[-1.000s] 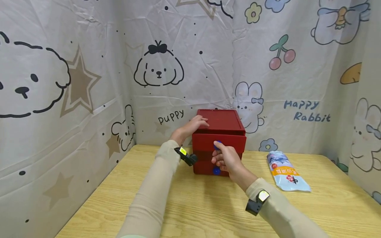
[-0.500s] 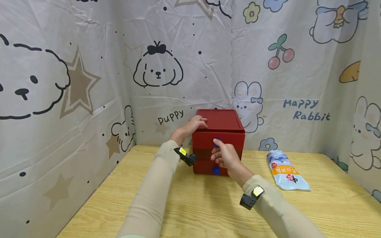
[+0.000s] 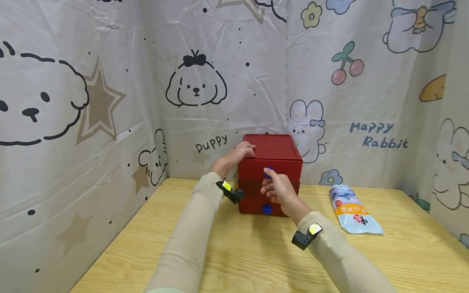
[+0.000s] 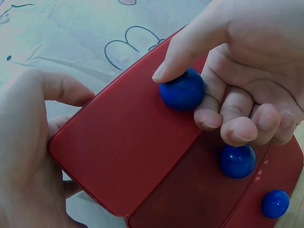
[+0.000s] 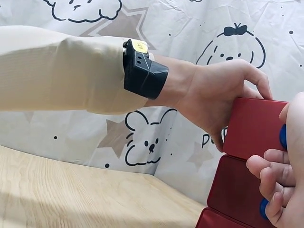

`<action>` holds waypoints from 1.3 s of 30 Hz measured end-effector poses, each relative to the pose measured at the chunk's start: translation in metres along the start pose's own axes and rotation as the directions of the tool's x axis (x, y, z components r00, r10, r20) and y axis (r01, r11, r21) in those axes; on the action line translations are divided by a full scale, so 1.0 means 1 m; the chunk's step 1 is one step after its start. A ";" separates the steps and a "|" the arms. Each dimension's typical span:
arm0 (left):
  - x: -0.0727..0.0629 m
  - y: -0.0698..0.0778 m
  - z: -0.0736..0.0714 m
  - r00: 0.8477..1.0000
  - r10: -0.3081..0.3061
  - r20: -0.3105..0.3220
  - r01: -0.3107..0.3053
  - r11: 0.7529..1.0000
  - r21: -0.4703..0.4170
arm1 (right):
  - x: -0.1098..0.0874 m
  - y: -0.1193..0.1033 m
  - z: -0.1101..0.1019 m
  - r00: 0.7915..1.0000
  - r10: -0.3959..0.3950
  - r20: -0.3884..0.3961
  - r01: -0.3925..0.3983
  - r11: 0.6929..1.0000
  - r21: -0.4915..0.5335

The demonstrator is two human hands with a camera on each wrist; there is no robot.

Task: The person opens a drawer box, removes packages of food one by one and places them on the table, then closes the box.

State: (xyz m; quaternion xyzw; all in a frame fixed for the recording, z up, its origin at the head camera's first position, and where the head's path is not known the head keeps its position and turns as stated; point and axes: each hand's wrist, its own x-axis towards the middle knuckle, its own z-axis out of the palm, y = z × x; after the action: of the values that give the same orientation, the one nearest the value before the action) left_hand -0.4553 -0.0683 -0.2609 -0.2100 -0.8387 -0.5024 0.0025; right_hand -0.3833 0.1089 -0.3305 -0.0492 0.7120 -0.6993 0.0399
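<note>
A red drawer box [image 3: 272, 146] with three stacked drawers, each with a round blue knob, stands at the back of the table. My left hand [image 3: 237, 156] holds its upper left edge, fingers bent over the top and thumb down the side. My right hand [image 3: 282, 189] pinches the top drawer's blue knob [image 4: 183, 92] between thumb and index finger; its other fingers are loosely curled. The top drawer front [image 4: 126, 133] sits almost flush under the lid. The middle knob [image 4: 237, 161] and bottom knob [image 4: 275, 204] lie below, untouched.
A blue, white and orange salt bag [image 3: 355, 209] lies flat on the wooden table [image 3: 234, 252], to the right of the box. Printed cloth curtains [image 3: 227, 81] hang close behind the box and along both sides of the table.
The dark gap between the top drawer front and the lid has closed; the drawer has gone in. My right hand has shifted slightly up and inward with the knob. My left hand has stayed put.
</note>
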 end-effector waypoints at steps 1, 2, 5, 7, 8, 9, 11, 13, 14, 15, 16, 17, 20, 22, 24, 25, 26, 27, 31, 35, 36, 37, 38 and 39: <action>0.000 0.000 0.000 1.000 0.005 0.000 -0.005 1.000 -0.002 | 0.000 0.000 0.000 1.000 0.000 -0.001 0.000 1.000 -0.003; 0.000 -0.001 0.000 1.000 0.009 0.000 -0.009 1.000 -0.002 | 0.001 0.000 0.000 1.000 0.001 -0.004 -0.001 1.000 -0.005; 0.000 -0.001 0.000 1.000 0.011 -0.001 -0.011 1.000 -0.006 | 0.002 -0.001 -0.001 1.000 0.003 -0.003 -0.003 1.000 -0.007; 0.001 -0.001 0.000 1.000 0.007 -0.004 -0.007 1.000 -0.002 | 0.003 -0.001 -0.001 1.000 0.001 0.000 -0.001 1.000 -0.007; 0.002 -0.001 0.000 1.000 0.008 -0.005 -0.008 1.000 -0.001 | 0.004 -0.001 -0.001 1.000 0.001 0.000 -0.001 1.000 -0.008; 0.002 -0.001 0.000 1.000 0.010 -0.006 -0.010 1.000 0.002 | 0.004 -0.001 -0.001 1.000 0.001 -0.002 -0.001 1.000 -0.008; 0.003 -0.003 0.000 1.000 0.020 -0.005 -0.020 1.000 0.005 | 0.005 -0.001 -0.002 1.000 -0.002 -0.008 0.002 1.000 -0.010; 0.004 -0.004 0.001 1.000 0.026 0.000 -0.026 1.000 0.007 | 0.006 0.000 -0.001 1.000 -0.007 -0.018 0.006 1.000 -0.011; 0.005 -0.004 0.001 1.000 0.028 0.003 -0.028 1.000 0.005 | 0.007 0.000 -0.002 1.000 -0.011 -0.023 0.010 1.000 -0.012; 0.005 -0.005 0.001 1.000 0.030 0.005 -0.030 1.000 0.004 | 0.007 0.000 -0.002 0.999 -0.016 -0.028 0.015 1.000 -0.013; 0.005 -0.005 0.001 1.000 0.029 0.006 -0.029 1.000 0.001 | 0.008 0.000 -0.002 0.999 -0.019 -0.030 0.019 1.000 -0.014; 0.005 -0.005 0.001 1.000 0.024 0.008 -0.024 1.000 0.000 | 0.008 0.000 -0.002 0.999 -0.022 -0.034 0.022 1.000 -0.015; 0.004 -0.005 0.000 1.000 0.017 0.010 -0.017 1.000 0.001 | 0.008 -0.001 -0.002 0.999 -0.027 -0.038 0.026 0.999 -0.020; 0.004 -0.004 -0.001 1.000 0.015 0.008 -0.015 1.000 0.005 | 0.008 -0.001 -0.001 0.999 -0.027 -0.039 0.026 0.999 -0.020; 0.003 -0.003 -0.001 1.000 0.014 0.006 -0.014 1.000 0.008 | 0.009 0.000 -0.001 0.999 -0.027 -0.042 0.027 0.999 -0.018; 0.002 -0.003 -0.001 1.000 0.012 0.004 -0.012 1.000 0.008 | 0.009 0.000 -0.001 0.999 -0.028 -0.043 0.027 0.999 -0.018; 0.002 -0.002 -0.001 1.000 0.015 0.004 -0.015 1.000 0.007 | 0.009 0.000 -0.001 0.999 -0.031 -0.043 0.030 0.999 -0.022; 0.002 -0.002 -0.001 1.000 0.019 0.002 -0.019 1.000 0.006 | 0.008 0.000 -0.001 0.998 -0.029 -0.048 0.028 0.999 -0.020; 0.002 -0.003 -0.001 1.000 0.023 -0.002 -0.023 1.000 0.003 | 0.008 0.001 -0.001 0.998 -0.031 -0.051 0.030 0.999 -0.024; 0.003 -0.004 0.000 0.999 0.035 -0.011 -0.035 0.999 0.001 | 0.008 0.002 -0.002 0.999 -0.032 -0.035 0.031 0.999 -0.032; 0.003 -0.005 0.000 0.999 0.035 -0.015 -0.035 0.999 -0.002 | 0.007 0.003 -0.002 0.999 -0.032 -0.028 0.031 0.999 -0.037; 0.003 -0.005 0.001 0.999 0.038 -0.020 -0.038 0.999 -0.001 | 0.007 0.004 -0.003 0.999 -0.030 -0.022 0.029 0.999 -0.042; 0.002 -0.005 0.001 0.999 0.043 -0.026 -0.043 0.999 -0.003 | 0.007 0.005 -0.003 0.999 -0.029 -0.016 0.028 0.998 -0.048; 0.002 -0.005 0.002 0.999 0.045 -0.031 -0.046 0.999 -0.013 | 0.007 0.005 -0.004 1.000 -0.027 -0.013 0.026 0.998 -0.053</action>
State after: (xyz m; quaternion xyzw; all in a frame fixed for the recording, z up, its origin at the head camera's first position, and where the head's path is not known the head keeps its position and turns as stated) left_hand -0.4583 -0.0678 -0.2653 -0.2213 -0.8301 -0.5112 0.0253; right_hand -0.3905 0.1117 -0.3358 -0.0547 0.7297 -0.6811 0.0244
